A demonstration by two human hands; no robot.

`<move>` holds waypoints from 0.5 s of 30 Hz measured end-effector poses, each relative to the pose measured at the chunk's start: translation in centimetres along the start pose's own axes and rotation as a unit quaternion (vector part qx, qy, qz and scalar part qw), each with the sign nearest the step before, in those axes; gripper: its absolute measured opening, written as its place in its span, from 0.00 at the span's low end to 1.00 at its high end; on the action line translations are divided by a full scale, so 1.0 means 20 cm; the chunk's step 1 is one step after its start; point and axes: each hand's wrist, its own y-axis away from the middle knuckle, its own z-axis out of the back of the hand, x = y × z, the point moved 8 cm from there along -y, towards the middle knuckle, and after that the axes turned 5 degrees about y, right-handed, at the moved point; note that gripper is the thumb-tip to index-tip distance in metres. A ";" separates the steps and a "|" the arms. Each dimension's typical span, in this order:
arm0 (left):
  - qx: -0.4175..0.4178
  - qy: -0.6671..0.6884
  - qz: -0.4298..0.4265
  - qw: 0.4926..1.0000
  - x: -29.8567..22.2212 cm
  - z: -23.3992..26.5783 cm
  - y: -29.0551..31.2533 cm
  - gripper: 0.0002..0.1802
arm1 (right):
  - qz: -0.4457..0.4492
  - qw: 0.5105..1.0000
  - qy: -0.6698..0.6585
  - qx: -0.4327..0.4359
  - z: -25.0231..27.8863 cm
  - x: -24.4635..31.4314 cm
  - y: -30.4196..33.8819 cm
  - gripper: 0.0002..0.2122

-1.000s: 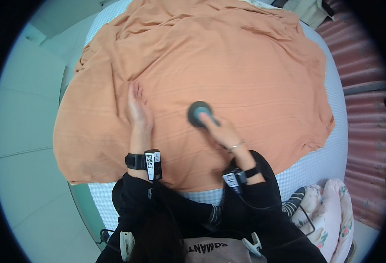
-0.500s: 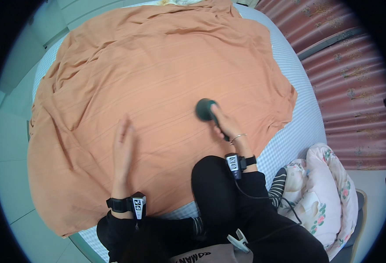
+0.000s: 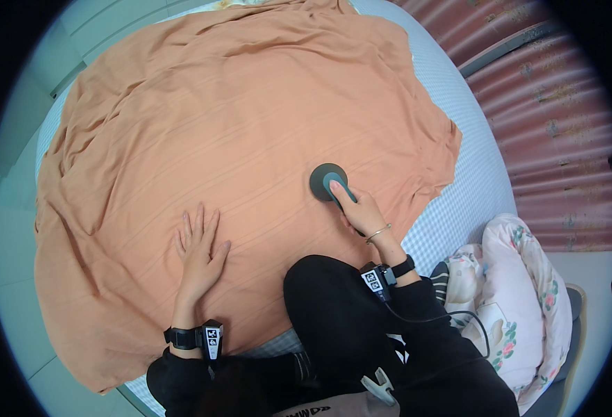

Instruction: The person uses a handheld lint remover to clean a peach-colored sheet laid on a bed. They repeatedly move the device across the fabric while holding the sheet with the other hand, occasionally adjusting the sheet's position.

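A wide orange blanket (image 3: 264,132) lies spread over the bed, with faint lines across it. My right hand (image 3: 363,212) is closed round the handle of a dark green fabric shaver (image 3: 323,179). Its round head is face down on the blanket, right of the middle, and my thumb lies along the top of the handle. To the left, my left hand (image 3: 202,254) rests palm down on the blanket, open, with its fingers spread. Each wrist wears a black strap with a small device.
A blue-and-white checked sheet (image 3: 483,163) shows round the blanket's edges. At the lower right lies a bundled floral quilt (image 3: 511,313). Pink curtains (image 3: 556,125) hang beyond the bed on the right. A thin black cable (image 3: 452,314) runs from my right wrist device across my leg.
My left hand has turned from edge-on to palm down and spread its fingers on the blanket. The shaver's head has gone from tilted to flatter, shifting only slightly. The whole view has shifted a little.
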 end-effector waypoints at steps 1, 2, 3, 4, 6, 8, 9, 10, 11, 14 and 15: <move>0.003 -0.003 0.006 1.000 0.00 0.00 0.00 0.32 | 0.009 1.000 0.008 0.008 0.01 -0.01 0.01 0.30; 0.005 0.001 0.004 1.000 0.00 0.00 0.00 0.32 | -0.026 1.000 -0.005 -0.002 0.06 -0.04 -0.01 0.30; 0.006 0.002 0.006 1.000 0.01 0.00 0.00 0.32 | -0.060 0.998 -0.017 -0.012 0.12 -0.07 -0.03 0.30; 0.008 0.002 0.007 1.000 0.01 0.00 0.00 0.32 | -0.093 0.995 -0.028 -0.022 0.18 -0.10 -0.06 0.30; 0.005 0.002 0.001 1.000 0.01 0.00 0.00 0.32 | -0.094 0.991 -0.016 -0.089 0.33 -0.10 -0.11 0.30; 0.003 0.001 -0.002 1.000 0.01 0.00 0.00 0.32 | -0.089 0.991 -0.024 -0.101 0.40 -0.08 -0.16 0.30; 0.004 -0.001 -0.002 1.000 0.01 0.00 0.00 0.32 | -0.076 0.991 -0.023 -0.105 0.40 -0.06 -0.17 0.30; 0.004 -0.002 -0.002 1.000 0.01 0.00 0.00 0.32 | -0.078 0.989 -0.016 -0.125 0.41 -0.05 -0.18 0.29; 0.003 -0.002 -0.003 1.000 0.01 0.00 0.00 0.32 | -0.055 0.993 -0.027 -0.105 0.36 -0.02 -0.18 0.28; 0.002 -0.004 -0.010 1.000 0.01 0.00 0.00 0.32 | -0.019 0.999 -0.008 -0.027 0.16 0.07 -0.22 0.28; 0.000 -0.007 -0.013 1.000 0.00 0.01 0.00 0.32 | 0.008 1.000 -0.006 0.002 0.10 0.11 -0.23 0.28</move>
